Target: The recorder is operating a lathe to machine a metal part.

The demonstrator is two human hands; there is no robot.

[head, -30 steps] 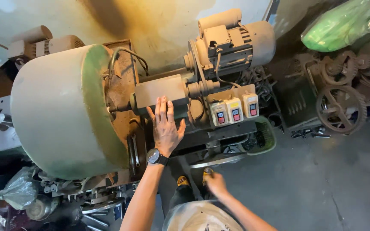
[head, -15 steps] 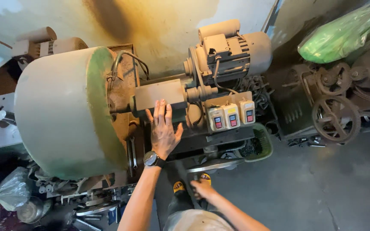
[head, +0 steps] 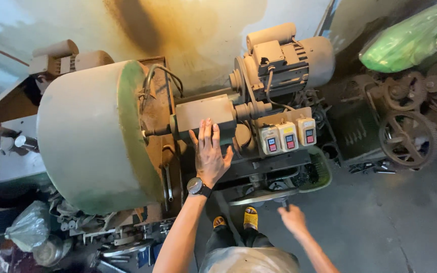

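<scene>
Head view: left hand [head: 210,154] flat, fingers spread on grey housing [head: 204,114]; right hand [head: 292,219] around a half-hidden handle [head: 282,200].

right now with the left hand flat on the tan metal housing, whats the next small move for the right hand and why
Probably close the right hand around the dark handwheel handle: it sits just below that handle, while the left hand rests flat on the tan metal housing, bracing.
</scene>
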